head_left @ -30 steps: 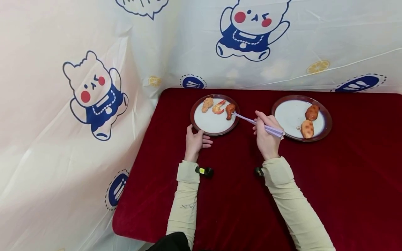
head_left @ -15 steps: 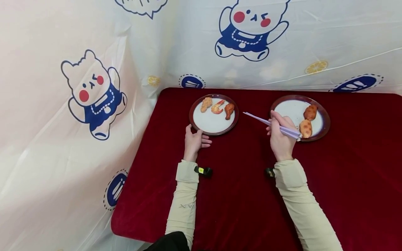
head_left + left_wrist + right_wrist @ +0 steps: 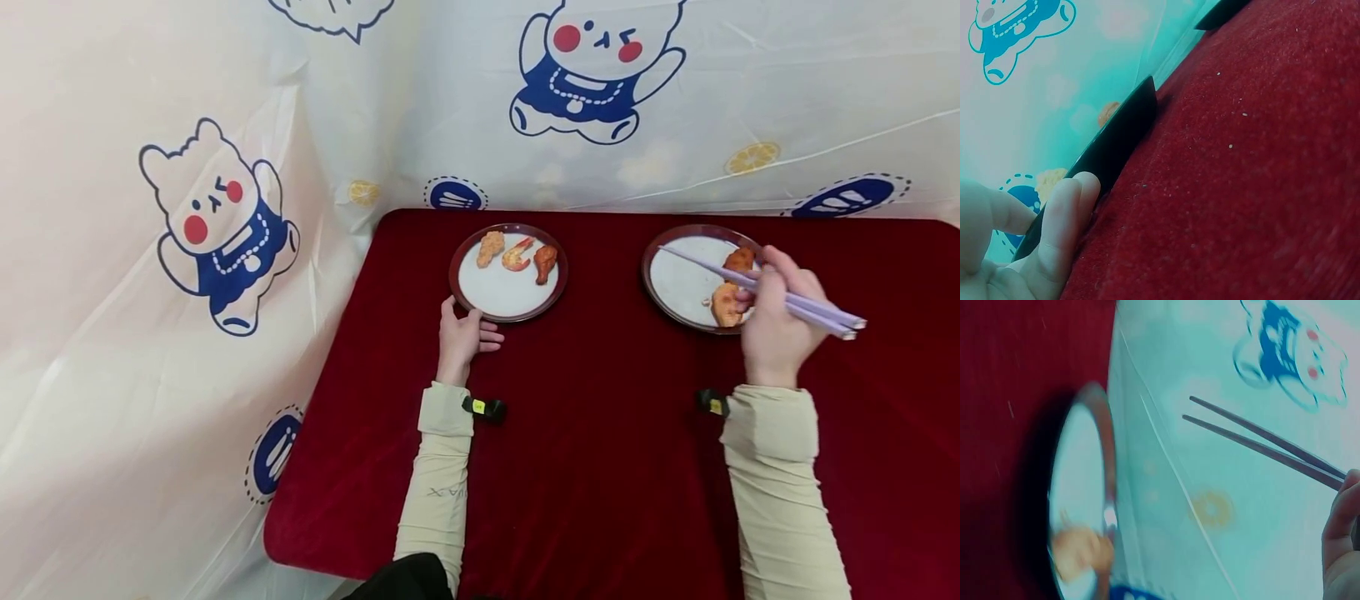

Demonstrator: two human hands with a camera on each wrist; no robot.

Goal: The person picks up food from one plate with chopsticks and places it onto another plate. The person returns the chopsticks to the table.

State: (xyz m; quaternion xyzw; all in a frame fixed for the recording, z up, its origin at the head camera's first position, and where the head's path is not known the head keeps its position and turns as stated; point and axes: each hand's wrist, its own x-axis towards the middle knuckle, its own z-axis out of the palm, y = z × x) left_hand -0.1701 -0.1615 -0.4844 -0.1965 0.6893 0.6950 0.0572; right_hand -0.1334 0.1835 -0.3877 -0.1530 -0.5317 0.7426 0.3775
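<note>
My left hand holds the near left rim of a brown-rimmed white plate; in the left wrist view its fingers lie against the dark outer side. On this plate sit a fried breaded piece, a shrimp and a chicken drumstick. My right hand grips a pair of light purple chopsticks, raised over the right plate. Their tips stand slightly apart with nothing between them. Two browned food pieces, one darker and one paler, are partly covered by the hand and chopsticks.
A dark red cloth covers the table under both plates. Behind and to the left hangs a white curtain with cartoon prints, close to the table edge. Small crumbs lie near the paler piece.
My right hand has carried the chopsticks rightward, from the drumstick on the left plate to above the right plate. The food pieces have not moved. My left hand stays at the left plate's rim.
</note>
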